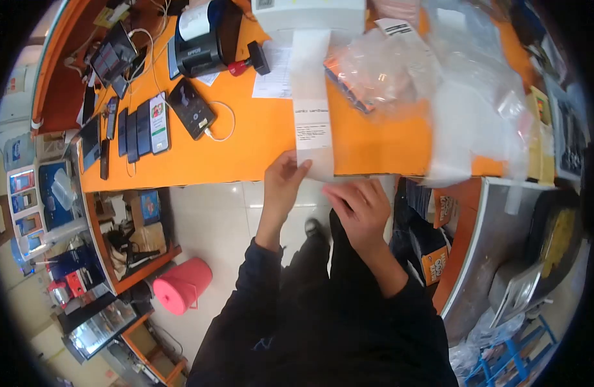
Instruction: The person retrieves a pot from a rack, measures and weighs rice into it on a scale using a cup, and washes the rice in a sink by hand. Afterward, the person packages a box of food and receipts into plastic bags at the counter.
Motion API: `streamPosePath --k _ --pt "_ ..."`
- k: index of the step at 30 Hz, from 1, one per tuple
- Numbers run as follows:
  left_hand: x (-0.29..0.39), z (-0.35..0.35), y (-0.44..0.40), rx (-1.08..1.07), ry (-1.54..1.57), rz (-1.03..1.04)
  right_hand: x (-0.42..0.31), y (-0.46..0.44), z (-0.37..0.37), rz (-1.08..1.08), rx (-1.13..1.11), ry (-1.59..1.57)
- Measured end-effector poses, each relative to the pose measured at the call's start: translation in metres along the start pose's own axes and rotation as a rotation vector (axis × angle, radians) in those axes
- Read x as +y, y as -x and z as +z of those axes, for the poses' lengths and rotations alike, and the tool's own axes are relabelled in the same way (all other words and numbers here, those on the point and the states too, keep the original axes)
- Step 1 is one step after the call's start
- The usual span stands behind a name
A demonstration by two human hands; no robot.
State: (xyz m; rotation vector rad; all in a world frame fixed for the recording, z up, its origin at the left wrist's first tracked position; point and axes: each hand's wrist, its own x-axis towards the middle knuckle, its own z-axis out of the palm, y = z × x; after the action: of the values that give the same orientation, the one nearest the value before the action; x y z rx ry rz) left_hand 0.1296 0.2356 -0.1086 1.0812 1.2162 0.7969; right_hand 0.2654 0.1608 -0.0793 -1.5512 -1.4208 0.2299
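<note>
A long white printed label strip hangs from a white printer at the top and runs down over the orange desk to its front edge. My left hand pinches the strip's lower end at its left side, thumb on top. To the right of that end is my right hand, loosely bent, with a gap between thumb and fingers. Nothing shows in it, and it appears apart from the strip.
The orange desk also carries a black receipt printer, a stamp, several phones and a tablet. Clear plastic packaging lies right of the strip. A pink bin stands on the floor at left.
</note>
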Motion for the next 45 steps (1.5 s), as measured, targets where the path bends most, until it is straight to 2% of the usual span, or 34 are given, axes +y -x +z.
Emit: streamPosePath --k 6,15,21,24,27,31,33,36,38,39,42,44,45 --pt "0.009 -0.006 0.000 -0.090 -0.030 -0.003 0.021 -0.041 0.047 -0.112 -0.081 0.139" --pt "0.032 -0.014 -0.002 -0.119 -0.195 0.166 0.011 -0.041 0.045 -0.233 -0.120 0.260" --pt "0.028 -0.021 -0.002 -0.138 -0.225 0.160 0.003 -0.046 0.053 0.028 -0.102 0.074" --pt "0.032 -0.020 -0.002 -0.138 -0.176 0.122 -0.005 -0.046 0.052 0.356 0.104 -0.142" --pt "0.031 -0.027 -0.002 -0.193 -0.146 0.092 -0.019 -0.044 0.037 0.498 0.265 -0.295" --pt "0.035 -0.029 0.003 -0.160 -0.294 0.096 -0.029 -0.019 0.018 0.217 0.235 -0.141" --pt "0.044 -0.026 0.012 0.045 -0.675 0.305 -0.033 -0.011 0.015 0.111 0.180 -0.048" --pt "0.065 -0.028 0.025 0.024 -0.605 0.307 -0.039 -0.001 0.014 0.057 0.130 0.023" --pt "0.075 -0.041 0.035 -0.285 -0.099 0.060 -0.047 0.001 0.011 0.027 0.135 0.039" --pt "0.073 -0.042 0.038 -0.396 0.240 -0.207 -0.051 0.004 0.009 0.005 0.127 0.047" --pt "0.083 -0.035 0.043 -0.505 0.275 -0.383 -0.067 0.012 -0.001 -0.046 0.123 0.094" --pt "0.093 -0.029 0.044 -0.538 0.282 -0.302 -0.076 0.019 -0.012 -0.044 0.148 0.154" --pt "0.094 -0.025 0.044 -0.573 0.268 -0.239 -0.079 0.022 -0.016 0.024 0.205 0.136"
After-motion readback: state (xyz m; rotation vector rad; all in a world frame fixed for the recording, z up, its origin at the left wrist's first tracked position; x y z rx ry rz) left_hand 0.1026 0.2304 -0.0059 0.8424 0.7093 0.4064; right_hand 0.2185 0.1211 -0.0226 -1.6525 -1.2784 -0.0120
